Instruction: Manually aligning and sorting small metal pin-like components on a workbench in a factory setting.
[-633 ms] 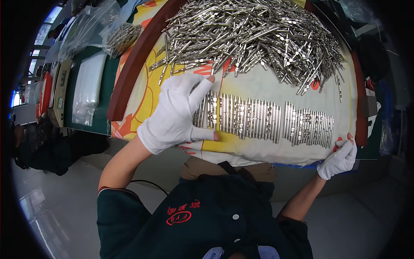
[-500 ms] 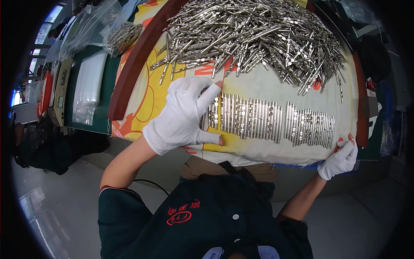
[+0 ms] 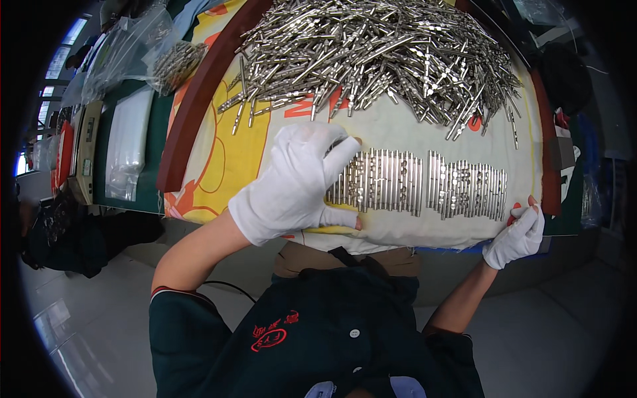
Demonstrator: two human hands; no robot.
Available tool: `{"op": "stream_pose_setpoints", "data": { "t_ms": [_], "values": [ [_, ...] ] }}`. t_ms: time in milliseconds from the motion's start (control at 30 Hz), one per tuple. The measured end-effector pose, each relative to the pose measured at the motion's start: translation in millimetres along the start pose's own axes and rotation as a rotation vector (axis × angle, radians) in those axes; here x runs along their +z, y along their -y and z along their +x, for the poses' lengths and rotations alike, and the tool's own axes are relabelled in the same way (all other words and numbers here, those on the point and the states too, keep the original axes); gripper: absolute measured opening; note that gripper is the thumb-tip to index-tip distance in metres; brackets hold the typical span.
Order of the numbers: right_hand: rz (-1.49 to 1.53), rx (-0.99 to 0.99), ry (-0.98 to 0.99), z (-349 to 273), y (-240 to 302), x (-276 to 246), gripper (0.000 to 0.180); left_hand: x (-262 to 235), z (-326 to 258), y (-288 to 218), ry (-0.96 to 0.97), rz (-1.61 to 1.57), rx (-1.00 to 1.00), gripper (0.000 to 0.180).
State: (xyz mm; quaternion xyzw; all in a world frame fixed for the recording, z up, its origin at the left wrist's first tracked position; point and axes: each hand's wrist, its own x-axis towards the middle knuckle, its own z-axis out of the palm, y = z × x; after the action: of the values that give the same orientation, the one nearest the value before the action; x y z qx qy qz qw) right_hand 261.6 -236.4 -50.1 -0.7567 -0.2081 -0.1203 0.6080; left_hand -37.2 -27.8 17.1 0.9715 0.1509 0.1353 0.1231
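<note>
Slim silvery metal rods lie side by side in a row on a printed cloth. A second, shorter row of rods is to its right, across a narrow gap. My left hand, in a white glove with bare thumb and index tips, arches over the left end of the first row. Its thumb is at the near ends and its index finger at the far ends, wide apart; the palm hides the leftmost rods. My right hand, also gloved, rests at the cloth's near right corner with curled fingers; anything inside is hidden.
A large heap of loose metal rods covers the far side. Dark red rails border the cloth left and right. On the green tabletop at left lie a flat clear plastic packet and a bag of small metal parts.
My left hand has moved right along the first row and now covers more of its rods. The whole view has shifted slightly; my right hand stays by the same corner.
</note>
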Motion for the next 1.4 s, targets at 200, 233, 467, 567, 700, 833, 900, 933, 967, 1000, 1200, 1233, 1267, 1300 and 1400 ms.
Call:
{"op": "stream_pose_setpoints", "data": {
  "t_ms": [200,233,467,567,700,833,900,933,967,1000,1200,1233,1267,1300,1400],
  "values": [
    [0.020,0.034,0.006,-5,5,4,0.023,20,33,-25,-0.022,-0.046,0.003,0.104],
    [0.045,-0.019,0.001,-5,4,5,0.022,25,39,-27,-0.016,-0.085,0.001,0.102],
    [0.038,-0.057,-0.014,-4,1,4,0.021,42,50,-33,-0.044,-0.084,0.025,0.089],
    [0.037,-0.030,-0.011,-5,5,5,0.022,42,51,-36,-0.004,-0.052,-0.022,0.090],
    [0.034,-0.047,-0.022,-4,4,5,0.022,36,63,-46,0.034,-0.070,-0.013,0.096],
    [0.008,-0.021,-0.010,-6,7,4,0.022,43,70,-49,0.036,-0.027,0.037,0.093],
    [0.026,-0.004,-0.021,-6,6,2,0.022,43,71,-50,0.101,-0.047,0.015,0.092],
    [0.023,0.008,-0.009,-7,7,2,0.022,44,70,-51,0.057,-0.033,0.021,0.093],
    [0.020,0.020,0.003,-7,7,3,0.022,44,72,-52,0.059,-0.034,0.029,0.093],
    [0.028,0.012,0.003,-8,7,3,0.022,43,74,-54,0.067,-0.039,0.010,0.094],
    [0.015,0.003,-0.010,-4,3,7,0.019,46,86,-62,0.056,-0.032,-0.016,0.090],
    [0.018,0.004,-0.010,-5,3,8,0.019,49,85,-61,0.044,-0.011,-0.013,0.089],
    [0.019,0.008,-0.002,-4,4,9,0.019,48,85,-60,0.030,0.014,-0.011,0.088],
    [0.025,0.012,0.006,-3,6,12,0.018,45,86,-60,0.026,0.025,-0.011,0.088],
    [-0.030,-0.069,0.010,-3,5,8,0.018,35,89,-70,0.017,-0.039,-0.019,0.088]
  ]
}}
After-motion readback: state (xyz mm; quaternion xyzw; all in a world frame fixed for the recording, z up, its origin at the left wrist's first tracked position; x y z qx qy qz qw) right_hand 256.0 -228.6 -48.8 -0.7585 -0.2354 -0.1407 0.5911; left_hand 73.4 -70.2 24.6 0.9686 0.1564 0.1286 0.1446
